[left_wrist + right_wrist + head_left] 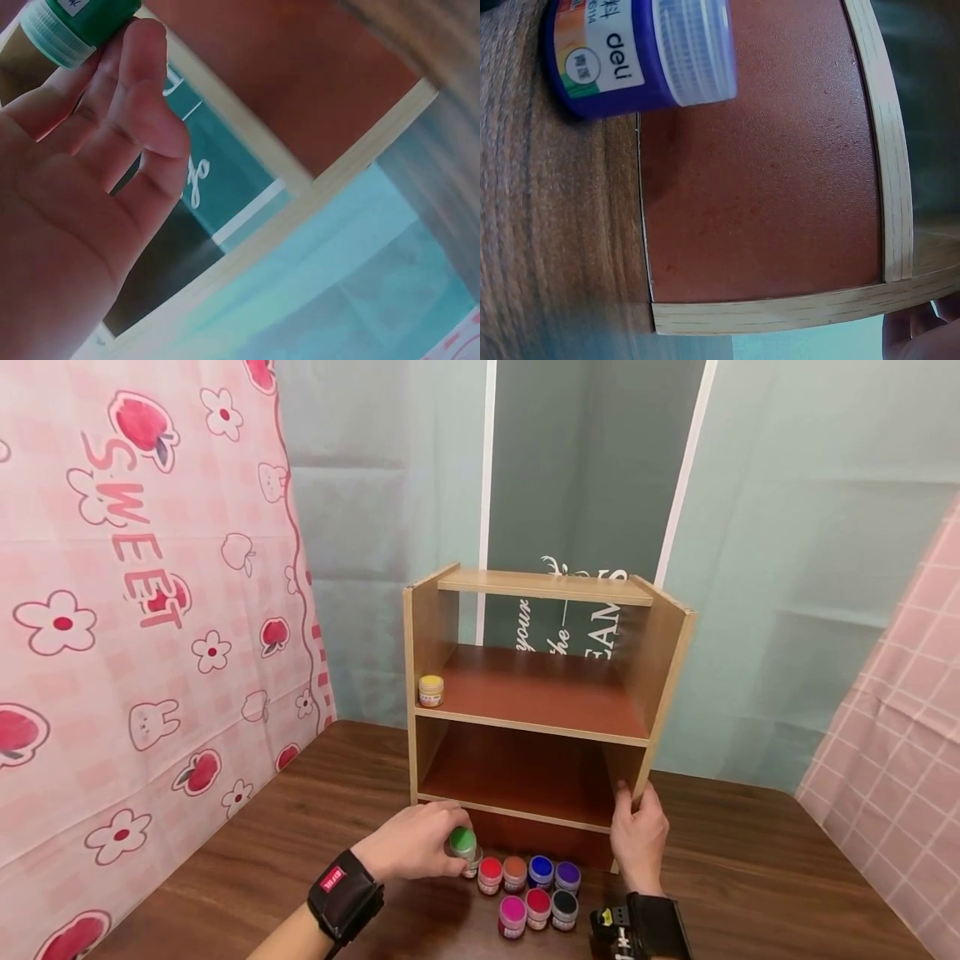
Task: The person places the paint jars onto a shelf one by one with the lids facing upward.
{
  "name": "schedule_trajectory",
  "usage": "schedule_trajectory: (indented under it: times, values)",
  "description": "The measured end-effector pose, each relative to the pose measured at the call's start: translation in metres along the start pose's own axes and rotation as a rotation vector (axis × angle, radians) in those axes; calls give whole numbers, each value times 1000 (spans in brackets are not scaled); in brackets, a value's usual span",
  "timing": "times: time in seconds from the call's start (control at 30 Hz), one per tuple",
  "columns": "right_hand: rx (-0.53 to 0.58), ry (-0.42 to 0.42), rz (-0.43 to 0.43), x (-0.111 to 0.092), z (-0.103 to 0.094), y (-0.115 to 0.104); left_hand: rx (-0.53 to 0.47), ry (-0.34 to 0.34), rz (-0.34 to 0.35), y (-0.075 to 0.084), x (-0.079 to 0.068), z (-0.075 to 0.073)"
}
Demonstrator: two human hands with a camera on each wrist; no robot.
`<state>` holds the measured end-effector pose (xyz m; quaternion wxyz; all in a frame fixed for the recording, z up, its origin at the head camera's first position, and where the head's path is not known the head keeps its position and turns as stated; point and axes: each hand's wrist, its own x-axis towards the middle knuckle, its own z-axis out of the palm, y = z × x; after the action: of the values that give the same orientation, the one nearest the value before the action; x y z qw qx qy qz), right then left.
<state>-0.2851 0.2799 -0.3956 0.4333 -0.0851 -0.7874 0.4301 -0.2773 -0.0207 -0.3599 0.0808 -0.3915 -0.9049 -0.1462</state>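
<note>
Curtains (375, 527) in grey-green and pink surround a dark wood-grain table (315, 810), where a wooden shelf unit (547, 583) stands upright, its front facing you. Your right hand (640, 835) grips the unit's side panel (667, 672) low down, thumb toward the inside. Your left hand (420, 843) pinches a green jar (462, 842) between fingers and thumb, just in front of the unit's lower left corner.

Grouped on the table before the unit are a red jar (490, 876), brown jar (514, 874), blue jar (541, 872) and purple jar (567, 877), with a magenta jar (512, 917), crimson jar (537, 908) and black jar (565, 910) nearer you. Whether another jar hides just below the green one, you cannot tell from here. A lone yellow jar (431, 691) stands at the left end of the upper shelf (555, 693). Your work looks to be at an early stage: one jar appears placed, one is in hand, and the tabletop group seems left to handle.
</note>
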Motion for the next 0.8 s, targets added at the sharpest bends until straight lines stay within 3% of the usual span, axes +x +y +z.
schedule_trajectory:
  times: [0.33, 0.6, 0.8]
  values:
    - [8, -15, 4, -2, 0, 0, -55, 46, -18, 1, 10, -32]
    - [20, -18, 11, -2, -1, 0, -26, 113, -9, 6, 20, -65]
    - [13, -22, -7, -2, -1, 0, -25, 153, -23, 6, 25, -77]
